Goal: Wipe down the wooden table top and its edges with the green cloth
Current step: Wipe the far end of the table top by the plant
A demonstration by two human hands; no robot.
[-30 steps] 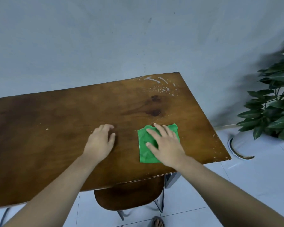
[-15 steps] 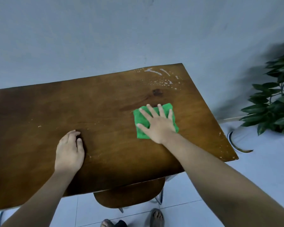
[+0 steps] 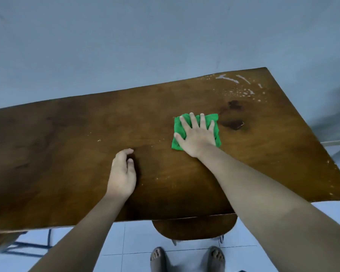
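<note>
Brown varnished wooden table top (image 3: pixel 67 154) with a cloth, two hands and a wet patch on it.

The rectangular top has dark knots (image 3: pixel 233 124) right of centre and small pale chips along its right edge. A folded green cloth (image 3: pixel 214 119) lies flat on the wood just left of the knots, and the right hand (image 3: pixel 197 137) is spread on it with straight fingers. The left hand (image 3: pixel 122 173) rests on bare wood nearer the front edge, apart from the cloth, with its fingers loosely curled. White streaks and droplets of liquid (image 3: pixel 241 91) sit near the far right corner, apart from the cloth.
</note>
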